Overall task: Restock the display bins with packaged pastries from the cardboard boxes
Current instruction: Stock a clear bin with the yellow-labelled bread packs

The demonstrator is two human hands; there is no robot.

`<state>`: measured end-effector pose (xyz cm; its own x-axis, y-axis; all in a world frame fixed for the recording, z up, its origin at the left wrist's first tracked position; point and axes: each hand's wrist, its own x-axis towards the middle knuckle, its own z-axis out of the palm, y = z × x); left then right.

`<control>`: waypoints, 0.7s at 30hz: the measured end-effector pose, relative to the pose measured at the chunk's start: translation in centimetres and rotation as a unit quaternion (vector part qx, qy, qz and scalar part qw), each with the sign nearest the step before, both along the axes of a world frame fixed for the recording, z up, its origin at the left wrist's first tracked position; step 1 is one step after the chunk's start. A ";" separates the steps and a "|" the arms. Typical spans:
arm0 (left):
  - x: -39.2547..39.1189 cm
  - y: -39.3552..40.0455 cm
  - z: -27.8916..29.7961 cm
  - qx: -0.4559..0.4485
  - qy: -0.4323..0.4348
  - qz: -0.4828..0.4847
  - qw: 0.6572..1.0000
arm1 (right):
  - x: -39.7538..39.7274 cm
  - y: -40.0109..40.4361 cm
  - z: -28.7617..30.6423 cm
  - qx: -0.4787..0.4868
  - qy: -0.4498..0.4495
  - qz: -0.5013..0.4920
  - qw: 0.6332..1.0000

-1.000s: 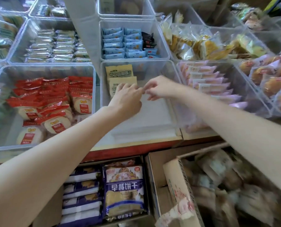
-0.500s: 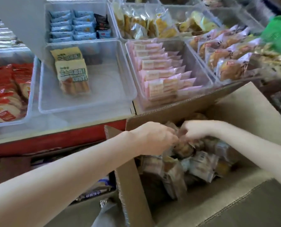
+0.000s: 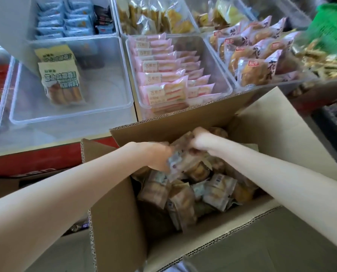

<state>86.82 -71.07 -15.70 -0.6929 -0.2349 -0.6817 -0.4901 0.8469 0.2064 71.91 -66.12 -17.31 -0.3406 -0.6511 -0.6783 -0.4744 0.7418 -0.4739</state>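
A second ago both hands met over the clear plastic bin holding two yellow-labelled packets, in the middle of the frame. Since then they have dropped into the open brown cardboard box at lower centre. Over the last half second the left hand and right hand have closed together on a bunch of small tan-wrapped pastry packets, gathered between them. The view has tilted down and right, so the shelf bins sit higher.

- My cardboard box is plain brown
- Its pastry packets look beige and white
- Pink wrappers fill one clear bin
- Pale blue packs behind
- A green basket
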 end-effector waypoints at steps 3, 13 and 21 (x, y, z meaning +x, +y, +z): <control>-1.6 0.9 3.0 0.027 0.020 0.065 0.997 | -0.9 0.0 5.1 -0.030 -0.157 -0.099 0.982; 1.9 -4.8 15.4 0.244 0.222 0.186 0.926 | -0.8 -1.0 19.2 -0.178 -0.277 0.019 0.944; 11.2 -13.1 15.9 0.271 0.397 0.389 0.786 | 2.5 -7.4 20.7 -0.296 -0.166 0.059 0.939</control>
